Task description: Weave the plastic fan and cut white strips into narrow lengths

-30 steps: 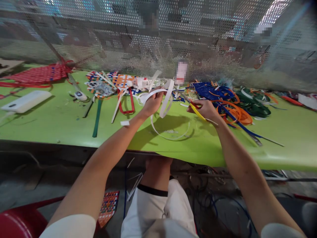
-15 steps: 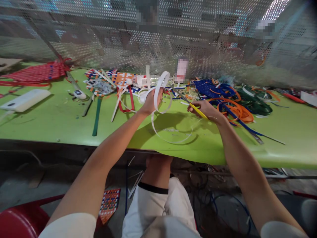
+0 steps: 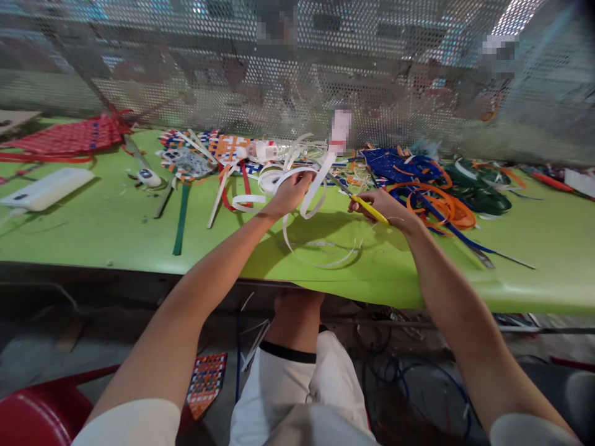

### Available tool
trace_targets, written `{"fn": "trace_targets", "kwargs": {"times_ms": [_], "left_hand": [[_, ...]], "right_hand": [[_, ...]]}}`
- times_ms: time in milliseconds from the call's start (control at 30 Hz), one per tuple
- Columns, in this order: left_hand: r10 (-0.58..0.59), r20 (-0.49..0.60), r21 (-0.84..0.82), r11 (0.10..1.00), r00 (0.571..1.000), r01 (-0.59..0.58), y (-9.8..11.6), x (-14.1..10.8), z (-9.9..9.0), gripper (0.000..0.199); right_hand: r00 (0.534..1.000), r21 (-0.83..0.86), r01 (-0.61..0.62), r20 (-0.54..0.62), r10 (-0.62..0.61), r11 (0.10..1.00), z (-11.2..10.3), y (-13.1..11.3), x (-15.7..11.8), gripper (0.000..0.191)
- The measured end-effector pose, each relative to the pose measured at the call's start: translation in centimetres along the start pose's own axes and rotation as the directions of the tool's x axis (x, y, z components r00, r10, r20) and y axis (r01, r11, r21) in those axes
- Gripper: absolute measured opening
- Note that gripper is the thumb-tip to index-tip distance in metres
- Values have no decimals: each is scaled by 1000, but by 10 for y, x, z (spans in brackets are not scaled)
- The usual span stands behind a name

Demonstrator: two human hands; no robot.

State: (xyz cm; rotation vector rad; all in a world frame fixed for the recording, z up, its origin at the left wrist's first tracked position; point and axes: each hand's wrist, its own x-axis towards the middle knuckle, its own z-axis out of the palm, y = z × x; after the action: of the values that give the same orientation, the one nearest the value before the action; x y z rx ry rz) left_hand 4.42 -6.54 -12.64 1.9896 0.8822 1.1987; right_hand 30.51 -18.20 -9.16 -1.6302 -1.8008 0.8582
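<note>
A long green table (image 3: 116, 229) stands in front of a grey wall full of little holes (image 3: 418, 80). The person sits at it, with knees under the edge.

The left hand (image 3: 290, 192) is up over the middle of the table. Its fingers are curled shut around a white strip (image 3: 316, 186). The strip loops around the hand, hangs down and makes a big ring lying on the table just below.

The right hand (image 3: 385, 207) is close by, a bit to the right. Its fingers are closed on yellow scissors (image 3: 367, 207). The blades point up and left toward the white strip; I cannot tell if they touch it.

Behind the right hand lies a messy pile of orange strips (image 3: 441, 207), blue strips (image 3: 395, 164) and dark green strips (image 3: 478, 195). Behind the left hand are small woven mats (image 3: 204, 158). A green strip (image 3: 181, 223) lies flat to the left. Far left sit a white box (image 3: 44, 189) and a red woven mat (image 3: 79, 136).
</note>
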Motion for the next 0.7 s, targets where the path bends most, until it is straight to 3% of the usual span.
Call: {"fn": "trace_targets", "kwargs": {"times_ms": [133,433,567,700], "left_hand": [[-121,41,-59,991,992,124,-1,-3,0,24],[-91,58,-70,993,994,95,-1,-2,-2,21],[-120,73,-111,986,990,128,2,-1,0,16],[-94,73,-114,988,993,102,2,-1,1,27]], "right_hand": [[999,42,-27,35,26,999,1,-4,-3,36],[997,68,-77,-8,78,995,8,-8,-5,53],[990,-18,-26,-138,23,1000,17,-10,-2,69],[939,-117,-29,-342,-13,993,19,-7,5,71]]}}
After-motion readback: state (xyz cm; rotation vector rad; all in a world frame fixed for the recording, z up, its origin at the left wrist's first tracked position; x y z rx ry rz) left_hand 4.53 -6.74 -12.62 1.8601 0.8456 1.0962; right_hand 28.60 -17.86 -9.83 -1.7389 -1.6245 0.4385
